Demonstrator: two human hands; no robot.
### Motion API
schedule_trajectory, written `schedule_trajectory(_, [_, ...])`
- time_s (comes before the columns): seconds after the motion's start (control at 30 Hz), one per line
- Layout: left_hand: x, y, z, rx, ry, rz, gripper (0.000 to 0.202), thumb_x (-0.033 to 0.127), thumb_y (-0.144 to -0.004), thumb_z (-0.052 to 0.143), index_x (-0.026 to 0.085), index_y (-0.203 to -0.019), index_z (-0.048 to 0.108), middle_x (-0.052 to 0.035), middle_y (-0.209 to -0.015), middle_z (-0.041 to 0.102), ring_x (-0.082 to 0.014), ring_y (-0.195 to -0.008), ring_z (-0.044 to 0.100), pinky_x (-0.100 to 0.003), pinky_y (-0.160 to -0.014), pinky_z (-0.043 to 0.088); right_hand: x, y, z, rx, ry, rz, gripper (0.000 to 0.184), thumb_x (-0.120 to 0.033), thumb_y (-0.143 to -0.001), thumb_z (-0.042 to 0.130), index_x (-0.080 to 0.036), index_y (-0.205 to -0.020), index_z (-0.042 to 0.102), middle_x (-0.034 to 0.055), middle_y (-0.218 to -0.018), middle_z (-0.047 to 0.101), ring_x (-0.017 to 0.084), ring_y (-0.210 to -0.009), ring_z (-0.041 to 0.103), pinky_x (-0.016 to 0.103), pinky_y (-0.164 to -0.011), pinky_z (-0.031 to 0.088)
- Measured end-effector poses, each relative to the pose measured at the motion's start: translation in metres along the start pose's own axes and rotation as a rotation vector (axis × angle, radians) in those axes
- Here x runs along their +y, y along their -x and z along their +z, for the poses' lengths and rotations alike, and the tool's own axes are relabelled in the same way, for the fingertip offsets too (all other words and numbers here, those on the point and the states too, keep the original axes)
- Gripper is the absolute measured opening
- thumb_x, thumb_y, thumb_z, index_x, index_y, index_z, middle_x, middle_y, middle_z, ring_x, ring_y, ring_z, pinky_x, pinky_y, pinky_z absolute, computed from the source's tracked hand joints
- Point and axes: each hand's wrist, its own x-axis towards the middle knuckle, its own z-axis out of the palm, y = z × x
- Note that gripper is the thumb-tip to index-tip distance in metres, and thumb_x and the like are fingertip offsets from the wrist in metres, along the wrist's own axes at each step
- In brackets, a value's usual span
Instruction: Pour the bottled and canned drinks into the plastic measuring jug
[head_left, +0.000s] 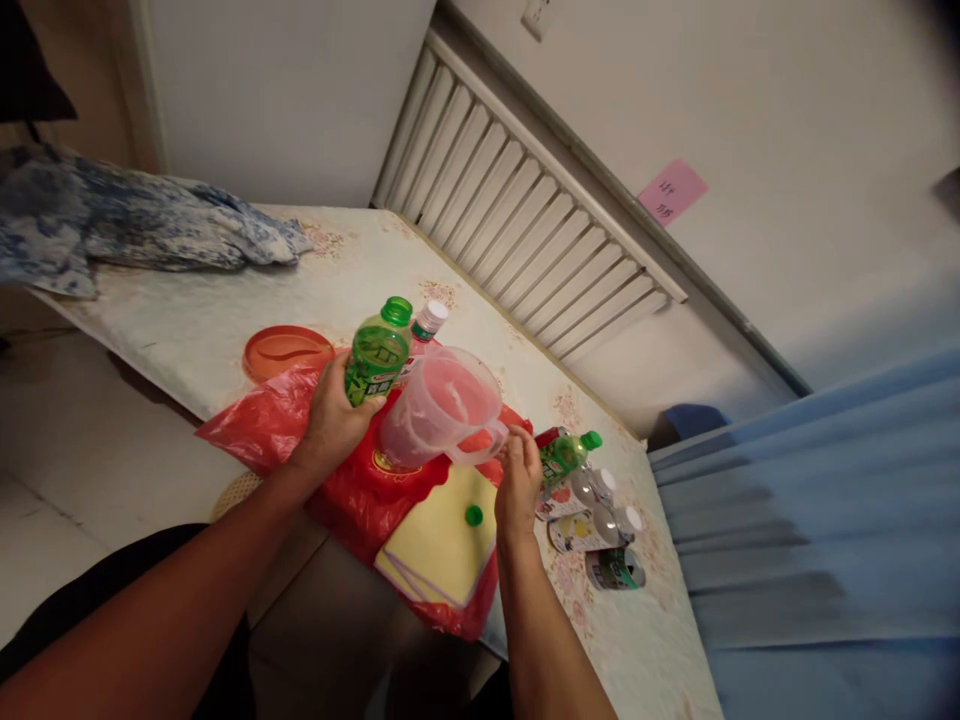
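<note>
Pale floral cloth (360, 270) covers a table along a white slatted radiator (517, 210). Crumpled red plastic (259, 415) lies on it, under a flat yellow sheet (431, 540). Over the red plastic, the right hand (517, 480) grasps a translucent plastic pitcher (416, 420), contents unclear, by its handle. Fingers of the left hand (334, 415) wrap an uncapped green plastic bottle (379, 350) beside it, partly blocking a white-capped bottle (431, 320). One small green cap (474, 515) rests on the yellow sheet.

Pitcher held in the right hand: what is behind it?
Behind the pitcher, a white-capped bottle shows its cap and upper part. Its lower part, and anything else the pitcher covers, cannot be made out.
</note>
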Motion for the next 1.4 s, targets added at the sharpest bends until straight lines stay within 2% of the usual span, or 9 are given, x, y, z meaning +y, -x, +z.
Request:
schedule_trajectory(0.17, [-0.003, 0.014, -0.012, 0.025, -0.068, -0.055, 0.063, 0.026, -0.069, 0.071, 0.015, -0.129, 0.052, -0.01, -0.122, 0.06, -0.03, -0.117, 0.058, -0.048, -0.107, 0.045, 0.052, 0.027, -0.047, 0.053, 0.237, 0.132, 0.044, -0.044, -0.07, 0.068, -0.016, -0.104, 0.065, -0.0039, -0.068, 0.056, 0.017, -0.064, 0.055, 0.031, -0.068, 0.048])
schedule_trajectory(0.3, [0.003, 0.041, -0.023, 0.021, -0.075, -0.077, 0.065, 0.03, -0.071, 0.07, 0.014, -0.131, 0.051, -0.0105, -0.122, 0.061, -0.0298, -0.115, 0.059, -0.048, -0.105, 0.046, 0.083, 0.059, -0.056, -0.076, 0.387, 0.138, 0.045, -0.036, -0.069, 0.067, -0.015, -0.109, 0.068, -0.0013, -0.074, 0.059, 0.017, -0.065, 0.056, 0.03, -0.067, 0.049])
schedule_trajectory(0.4, [0.016, 0.069, -0.029, -0.026, -0.087, -0.101, 0.066, 0.034, -0.071, 0.07, 0.015, -0.131, 0.051, -0.0106, -0.123, 0.061, -0.0308, -0.116, 0.059, -0.048, -0.106, 0.046, 0.088, 0.072, -0.051, -0.138, 0.507, 0.044, 0.049, -0.03, -0.067, 0.07, -0.016, -0.114, 0.069, 0.0036, -0.088, 0.062, 0.018, -0.072, 0.057, 0.032, -0.072, 0.05])
schedule_trajectory(0.47, [0.025, 0.09, -0.03, -0.085, -0.051, -0.106, 0.063, 0.036, -0.07, 0.069, 0.016, -0.128, 0.053, -0.0112, -0.123, 0.062, -0.0319, -0.115, 0.061, -0.049, -0.104, 0.048, 0.085, 0.074, -0.048, -0.143, 0.531, 0.012, 0.042, -0.028, -0.067, 0.069, -0.017, -0.108, 0.072, 0.0053, -0.091, 0.062, 0.019, -0.074, 0.057, 0.033, -0.076, 0.049])
schedule_trajectory(0.63, [0.039, 0.138, -0.018, -0.282, 0.098, -0.182, 0.07, 0.038, -0.069, 0.069, 0.016, -0.133, 0.05, -0.0119, -0.127, 0.065, -0.034, -0.121, 0.06, -0.05, -0.105, 0.047, 0.077, 0.076, -0.051, -0.11, 0.422, 0.036, 0.021, -0.026, -0.069, 0.064, -0.018, -0.086, 0.073, 0.0025, -0.08, 0.06, 0.017, -0.066, 0.055, 0.03, -0.069, 0.049])
schedule_trajectory(0.8, [0.043, 0.173, 0.002, -0.449, 0.21, -0.198, 0.073, 0.035, -0.07, 0.071, 0.015, -0.136, 0.047, -0.0146, -0.136, 0.06, -0.0344, -0.126, 0.057, -0.051, -0.107, 0.045, 0.051, 0.082, -0.071, -0.081, 0.304, 0.028, 0.02, -0.026, -0.069, 0.066, -0.018, -0.086, 0.072, 0.0007, -0.078, 0.062, 0.016, -0.064, 0.056, 0.027, -0.064, 0.049])
schedule_trajectory(0.97, [0.049, 0.197, 0.02, -0.574, 0.228, -0.149, 0.073, 0.035, -0.069, 0.071, 0.017, -0.136, 0.047, -0.0149, -0.138, 0.058, -0.035, -0.127, 0.056, -0.052, -0.108, 0.044, -0.007, 0.076, -0.103, -0.117, 0.182, -0.032, 0.03, -0.022, -0.071, 0.066, -0.018, -0.1, 0.073, 0.0049, -0.093, 0.068, 0.016, -0.066, 0.058, 0.028, -0.064, 0.05])
schedule_trajectory(1.17, [0.063, 0.214, 0.028, -0.658, 0.151, -0.061, 0.069, 0.032, -0.067, 0.069, 0.019, -0.133, 0.05, -0.0124, -0.135, 0.059, -0.0352, -0.128, 0.053, -0.053, -0.112, 0.04, -0.072, 0.071, -0.138, -0.246, 0.313, -0.267, 0.034, -0.016, -0.079, 0.065, -0.02, -0.112, 0.07, 0.0065, -0.102, 0.072, 0.018, -0.076, 0.062, 0.033, -0.078, 0.051])
schedule_trajectory(1.4, [0.074, 0.223, 0.027, -0.717, 0.141, 0.015, 0.066, 0.031, -0.068, 0.067, 0.019, -0.132, 0.052, -0.0127, -0.135, 0.058, -0.0355, -0.13, 0.052, -0.052, -0.113, 0.039, -0.103, 0.075, -0.165, -0.342, 0.395, -0.386, 0.032, -0.011, -0.083, 0.06, -0.022, -0.111, 0.07, 0.0076, -0.109, 0.072, 0.021, -0.091, 0.067, 0.035, -0.088, 0.051])
